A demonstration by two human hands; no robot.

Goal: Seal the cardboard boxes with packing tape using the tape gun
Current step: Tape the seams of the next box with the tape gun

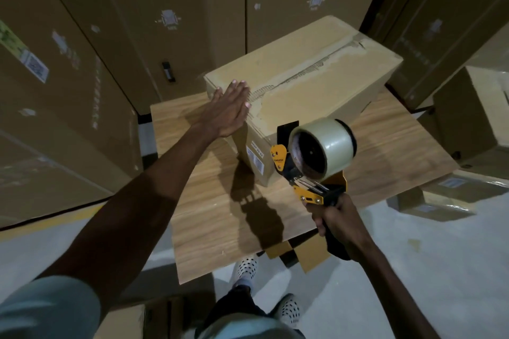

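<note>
A closed cardboard box (316, 82) lies on a wooden table (220, 215), its top seam running away from me with torn old tape along it. My left hand (230, 107) lies flat with straight fingers on the box's near-left top corner. My right hand (337, 223) grips the black handle of a yellow tape gun (305, 173), held up in front of the box's near end. A clear roll of packing tape (322, 147) sits on the gun, its front end close to the box's near face.
Tall stacked cartons (82, 63) wall in the left and back. More boxes (473, 118) stand at the right, and a wrapped carton (446, 195) lies on the floor. A cardboard piece (303, 252) sticks out under the table. My feet (264, 283) are on the grey floor.
</note>
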